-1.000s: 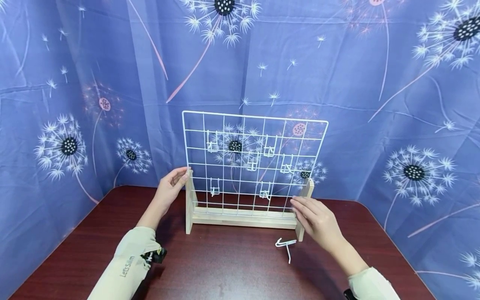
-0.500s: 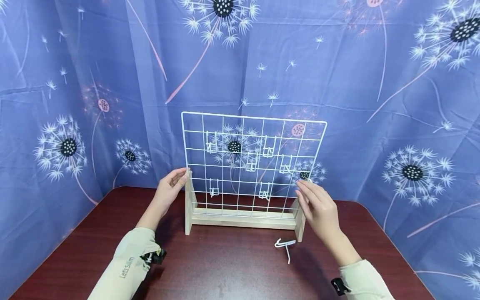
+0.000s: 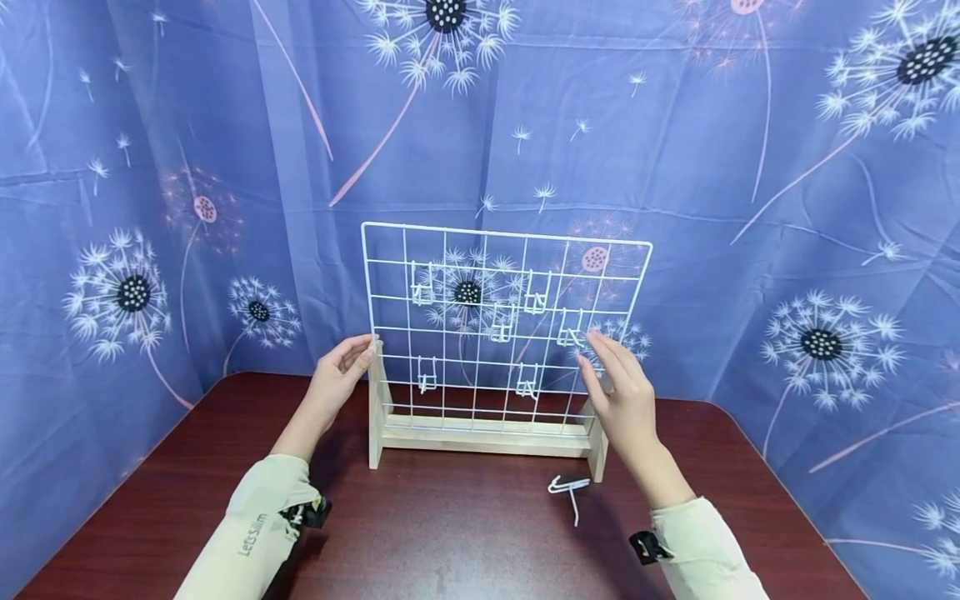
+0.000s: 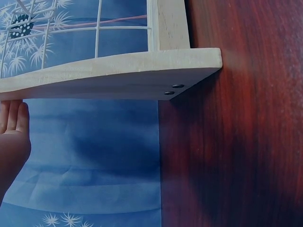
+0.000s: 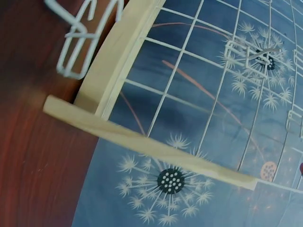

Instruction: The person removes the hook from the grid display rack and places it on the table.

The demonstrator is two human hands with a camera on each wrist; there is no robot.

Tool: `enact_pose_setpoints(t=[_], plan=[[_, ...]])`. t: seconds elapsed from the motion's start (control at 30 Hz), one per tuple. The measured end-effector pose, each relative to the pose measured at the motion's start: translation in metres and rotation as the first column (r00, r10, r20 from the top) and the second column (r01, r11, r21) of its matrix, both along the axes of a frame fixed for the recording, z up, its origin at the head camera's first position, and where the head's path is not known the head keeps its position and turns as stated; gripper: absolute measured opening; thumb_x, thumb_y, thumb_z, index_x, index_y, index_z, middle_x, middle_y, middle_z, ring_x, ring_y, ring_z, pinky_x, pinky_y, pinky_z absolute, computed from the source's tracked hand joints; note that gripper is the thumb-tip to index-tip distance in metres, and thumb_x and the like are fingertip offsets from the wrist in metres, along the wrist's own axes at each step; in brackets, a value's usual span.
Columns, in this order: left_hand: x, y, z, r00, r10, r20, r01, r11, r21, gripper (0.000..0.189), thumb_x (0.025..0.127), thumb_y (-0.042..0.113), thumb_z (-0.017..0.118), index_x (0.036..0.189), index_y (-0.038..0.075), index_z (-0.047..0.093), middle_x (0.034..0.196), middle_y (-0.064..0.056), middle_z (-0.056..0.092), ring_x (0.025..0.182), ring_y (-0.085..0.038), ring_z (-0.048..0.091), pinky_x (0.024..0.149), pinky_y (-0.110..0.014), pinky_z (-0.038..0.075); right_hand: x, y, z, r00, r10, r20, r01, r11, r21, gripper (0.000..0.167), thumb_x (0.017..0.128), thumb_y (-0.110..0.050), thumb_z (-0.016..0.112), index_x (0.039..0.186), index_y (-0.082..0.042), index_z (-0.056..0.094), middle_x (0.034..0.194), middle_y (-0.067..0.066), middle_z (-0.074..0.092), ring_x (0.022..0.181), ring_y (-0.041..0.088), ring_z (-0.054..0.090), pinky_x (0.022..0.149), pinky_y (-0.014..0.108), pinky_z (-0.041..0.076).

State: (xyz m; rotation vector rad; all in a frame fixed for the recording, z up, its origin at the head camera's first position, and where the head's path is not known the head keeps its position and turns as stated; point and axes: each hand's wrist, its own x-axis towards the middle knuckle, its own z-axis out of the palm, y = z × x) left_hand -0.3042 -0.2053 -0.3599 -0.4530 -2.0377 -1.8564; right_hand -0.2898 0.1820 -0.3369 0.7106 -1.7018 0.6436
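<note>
A white wire grid panel stands upright in a pale wooden stand. Several white wire hooks hang on it, among them a hook at the right and a hook lower down. My left hand touches the upper outer edge of the stand's left side piece; in the left wrist view straight fingers meet the wood. My right hand is in front of the grid's right edge, thumb and fingers spread apart, fingertips beside the right-hand hook, holding nothing. It covers the top of the right side piece.
A loose white wire hook lies on the dark red table, just in front of the stand's right foot. Behind the table and at both sides hangs a blue curtain with dandelion prints.
My right hand has moved up along the grid's right side, from near the lower corner to beside the right-hand hook. My left hand stays at the left side piece.
</note>
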Motion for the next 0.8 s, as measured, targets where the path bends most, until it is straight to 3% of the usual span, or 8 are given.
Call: enact_pose_setpoints(t=[0.23,0.33,0.5,0.8], plan=[[0.000,0.000,0.001,1.000,0.009,0.003,-0.009,1.000,-0.027,0.037,0.099,0.005,0.052,0.130,-0.014,0.047,0.131,-0.033,0.050,0.103,0.007,0.054,0.091,-0.008,0.042,-0.007,-0.009,0.002,0.997,0.001,0.072,0.002,0.999,-0.039,0.034,0.082,0.003,0.071,0.115,0.003,0.066,0.115,0.019,0.066,0.108,0.038,0.060,0.103,0.035,0.044],[-0.008,-0.003,-0.007,1.000,0.002,0.000,-0.002,1.000,-0.009,0.037,0.099,0.005,0.053,0.131,-0.013,0.048,0.132,-0.032,0.050,0.103,0.006,0.054,0.091,-0.009,0.042,-0.008,-0.011,0.002,0.996,-0.006,0.085,0.010,0.999,-0.042,0.033,0.083,0.004,0.070,0.116,0.002,0.066,0.115,0.018,0.066,0.107,0.037,0.060,0.101,0.035,0.045],[-0.019,-0.008,-0.019,1.000,0.004,0.000,-0.004,1.000,-0.006,0.039,0.099,0.009,0.054,0.133,-0.009,0.049,0.132,-0.028,0.052,0.105,0.006,0.054,0.093,-0.010,0.042,-0.010,-0.012,0.002,0.998,-0.012,0.065,0.015,0.999,-0.038,0.031,0.083,0.007,0.069,0.114,0.002,0.067,0.112,0.018,0.067,0.104,0.036,0.062,0.098,0.035,0.047],[-0.023,-0.009,-0.021,1.000,0.002,0.002,-0.002,1.000,0.010,0.037,0.099,0.006,0.053,0.132,-0.011,0.049,0.131,-0.031,0.050,0.103,0.005,0.055,0.092,-0.010,0.043,-0.013,-0.013,0.003,0.999,0.017,0.037,-0.015,0.999,-0.050,0.028,0.082,0.010,0.069,0.108,0.001,0.071,0.109,0.015,0.069,0.099,0.035,0.066,0.096,0.027,0.048]])
